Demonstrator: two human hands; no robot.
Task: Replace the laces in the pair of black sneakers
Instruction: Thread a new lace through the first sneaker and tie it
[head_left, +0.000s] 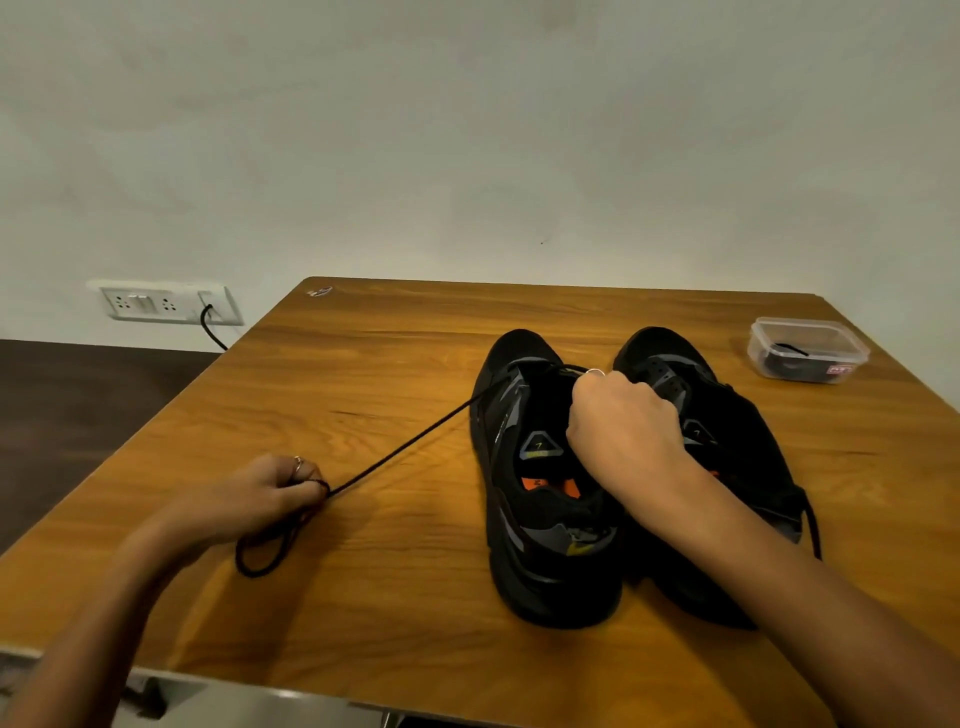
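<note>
Two black sneakers sit side by side on the table (363, 364). The left hand (270, 493) grips a black lace (415, 441) drawn taut from the left shoe (540, 493), near its toe eyelets; the right hand (623, 421) curls at that shoe's tongue, apparently pinching the lace. The right shoe (727, 415) looks unlaced. A box (808, 351) holds more lace, so most threading remains, I judge

Two black sneakers stand side by side on the wooden table, toes pointing away. The left sneaker (540, 499) shows an orange insole and a black lace (410, 449) running taut from its front eyelets out to the left, ending in a loose loop. The right sneaker (727, 415) has bare eyelets.
</note>
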